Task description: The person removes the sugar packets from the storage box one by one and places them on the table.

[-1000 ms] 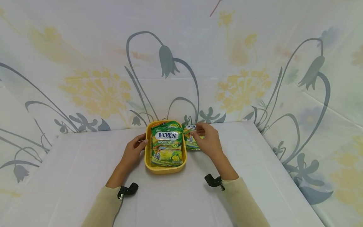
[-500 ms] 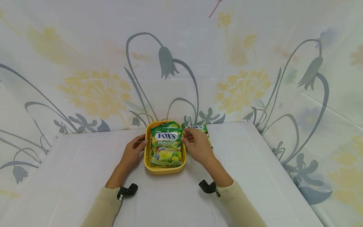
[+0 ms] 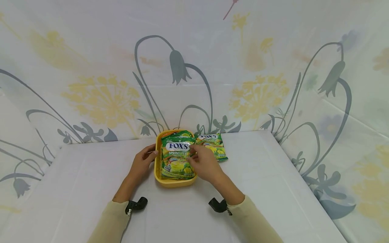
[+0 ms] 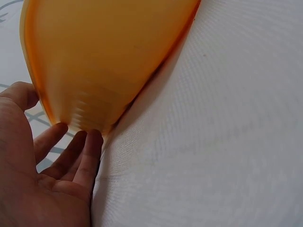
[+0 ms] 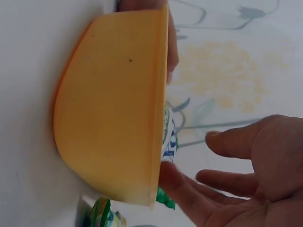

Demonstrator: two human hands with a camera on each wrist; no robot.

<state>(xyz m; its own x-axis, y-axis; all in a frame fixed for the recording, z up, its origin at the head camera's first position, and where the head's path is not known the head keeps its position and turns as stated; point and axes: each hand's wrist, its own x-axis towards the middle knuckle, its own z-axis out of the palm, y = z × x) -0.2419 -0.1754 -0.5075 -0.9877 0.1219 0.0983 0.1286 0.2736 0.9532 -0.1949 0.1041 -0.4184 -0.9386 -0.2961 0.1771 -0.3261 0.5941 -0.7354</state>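
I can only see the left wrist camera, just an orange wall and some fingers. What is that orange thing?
Observer: It is a yellow-orange plastic tray on the white table.
Operator: Is anything inside it?
Observer: Yes, a green Fox's candy bag lies on top in it.
Operator: Where is the other hand?
Observer: The right hand reaches over the tray's right rim, its fingers at that bag's edge.
Operator: Any more candy?
Observer: A second green candy bag lies flat on the table, right of the tray.

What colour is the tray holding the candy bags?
Yellow-orange. The tray shows its colour best in the right wrist view, where its side wall fills the frame.
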